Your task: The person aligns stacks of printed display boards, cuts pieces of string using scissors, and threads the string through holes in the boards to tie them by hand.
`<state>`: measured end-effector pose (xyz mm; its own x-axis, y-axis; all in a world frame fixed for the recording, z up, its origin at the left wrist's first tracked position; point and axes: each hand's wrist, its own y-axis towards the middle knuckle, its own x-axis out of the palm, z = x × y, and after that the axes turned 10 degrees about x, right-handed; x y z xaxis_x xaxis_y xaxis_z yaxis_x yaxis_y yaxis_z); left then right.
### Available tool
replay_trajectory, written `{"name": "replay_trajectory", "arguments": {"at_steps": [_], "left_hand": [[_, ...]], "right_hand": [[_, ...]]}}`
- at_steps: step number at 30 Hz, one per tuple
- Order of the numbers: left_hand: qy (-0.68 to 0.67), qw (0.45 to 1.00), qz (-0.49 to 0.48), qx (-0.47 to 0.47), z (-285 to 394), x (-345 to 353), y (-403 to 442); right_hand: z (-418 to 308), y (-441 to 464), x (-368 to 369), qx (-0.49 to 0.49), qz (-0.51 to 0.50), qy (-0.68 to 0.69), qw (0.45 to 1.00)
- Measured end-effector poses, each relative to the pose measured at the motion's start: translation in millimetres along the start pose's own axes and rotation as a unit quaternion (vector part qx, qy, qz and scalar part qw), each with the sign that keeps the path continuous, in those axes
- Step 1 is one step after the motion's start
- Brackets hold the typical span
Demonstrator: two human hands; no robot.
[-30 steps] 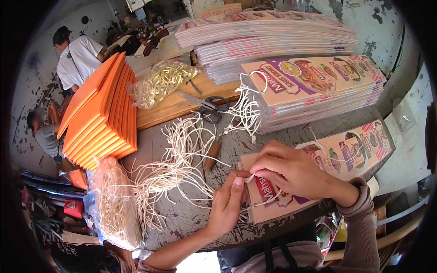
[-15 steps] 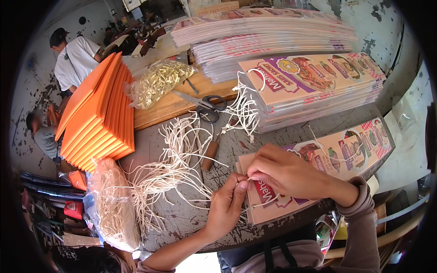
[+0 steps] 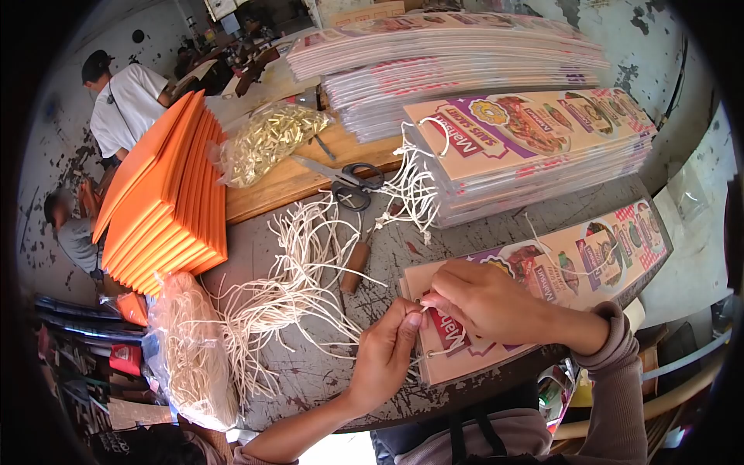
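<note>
Orange stack [image 3: 159, 205]: tilted pile, left of the frame; sheets or sleeves, I can't tell from here.
Clear bag [image 3: 271, 143]: full of little gold-coloured pieces, upper middle, just beside that pile.
Scissors [image 3: 341, 180]: dark-handled, lying right of the bag.
Brown cylinder [image 3: 355, 268]: on its side near the centre.
Person in a white shirt [image 3: 130, 105]: upper left, dark cap.
Wall [image 3: 620, 27]: paint flaking, upper right.

White cord [image 3: 425, 308] in left grip [image 3: 385, 342] and right grip [image 3: 488, 301] at one end of a printed card [image 3: 552, 283]
</note>
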<state>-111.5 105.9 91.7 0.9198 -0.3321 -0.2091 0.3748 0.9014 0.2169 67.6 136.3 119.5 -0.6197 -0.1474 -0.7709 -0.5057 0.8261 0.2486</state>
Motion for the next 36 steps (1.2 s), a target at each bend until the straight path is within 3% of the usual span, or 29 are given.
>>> {"name": "replay_trajectory", "arguments": {"at_steps": [7, 9, 10, 12, 22, 30, 36], "left_hand": [[0.001, 1.000, 0.003, 0.008, -0.6, 0.4, 0.1], [-0.005, 1.000, 0.005, -0.010, -3.0, -0.2, -0.8], [-0.012, 1.000, 0.006, -0.029, -4.2, -0.5, -1.2], [-0.025, 0.999, 0.010, -0.025, -5.9, 0.4, -1.2], [-0.029, 0.999, 0.009, -0.012, -4.4, 0.6, -2.1], [-0.019, 1.000, 0.005, -0.015, -4.4, 2.1, -1.4], [-0.019, 1.000, 0.015, -0.009, -4.3, 3.8, -2.4]], "right_hand": [[3.2, 2.0, -1.5, 0.028, -0.011, 0.023, 0.999], [-6.3, 5.3, -7.3, 0.072, -0.043, 0.180, 0.980], [-5.7, 5.6, -6.9, 0.072, -0.043, 0.180, 0.980], [-3.2, 6.4, -4.8, -0.009, -0.017, 0.144, 0.989], [1.2, 5.2, -0.7, -0.011, -0.027, 0.128, 0.991], [2.2, 6.0, 12.3, -0.072, 0.049, -0.016, 0.996], [6.3, 4.7, 14.7, -0.069, 0.042, -0.005, 0.997]]}}
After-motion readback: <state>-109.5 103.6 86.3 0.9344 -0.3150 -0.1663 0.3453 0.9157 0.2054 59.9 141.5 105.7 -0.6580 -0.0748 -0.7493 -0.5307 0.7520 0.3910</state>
